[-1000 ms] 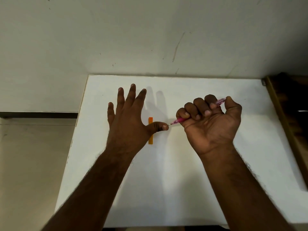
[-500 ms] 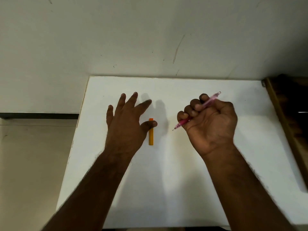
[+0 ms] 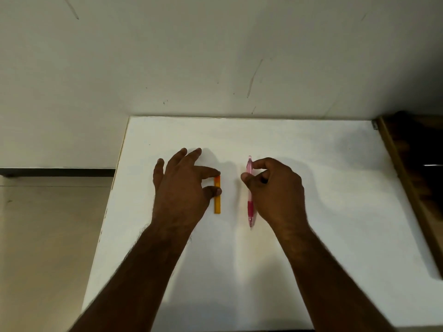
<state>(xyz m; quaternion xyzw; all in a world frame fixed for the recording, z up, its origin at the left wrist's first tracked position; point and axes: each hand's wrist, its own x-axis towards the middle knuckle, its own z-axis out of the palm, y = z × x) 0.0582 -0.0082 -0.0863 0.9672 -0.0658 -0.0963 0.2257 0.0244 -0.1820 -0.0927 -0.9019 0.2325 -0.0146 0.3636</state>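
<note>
A short orange stick [image 3: 217,204] lies flat on the white table [image 3: 323,168], pointing away from me. My left hand [image 3: 182,190] hovers over its left side, fingers spread, with the index tip at the stick's far end and the thumb tip against its upper part. A pink pen [image 3: 250,208] lies lengthwise just to the right, its tip toward me. My right hand [image 3: 275,192] pinches the pen's upper half between thumb and curled index finger. The pen and the stick are parallel and apart.
The table's far edge meets a scuffed white wall [image 3: 215,56]. A dark wooden piece of furniture [image 3: 417,168] borders the table's right edge. Beige floor [image 3: 48,236] lies beyond the left edge.
My right hand has turned the pen from a fist grip in the air to lengthwise low over the table. My left hand came down, thumb and index now at the orange stick.
</note>
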